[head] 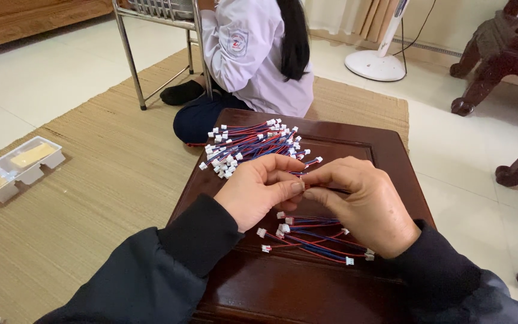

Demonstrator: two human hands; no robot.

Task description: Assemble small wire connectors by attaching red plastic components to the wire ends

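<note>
fingers [289,187] of the left hand [259,189] pinch shut on a wire [314,161] over the bench [385,156]; right hand [364,201] grips it too. a slack pinch could drop it into the loose wires [313,237] below, tangling them.

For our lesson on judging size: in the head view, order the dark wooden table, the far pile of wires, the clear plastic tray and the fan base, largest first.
1. Dark wooden table
2. Far pile of wires
3. Clear plastic tray
4. Fan base
The tray and fan base look close, and the base is farther away, so that order is unsure.
</note>
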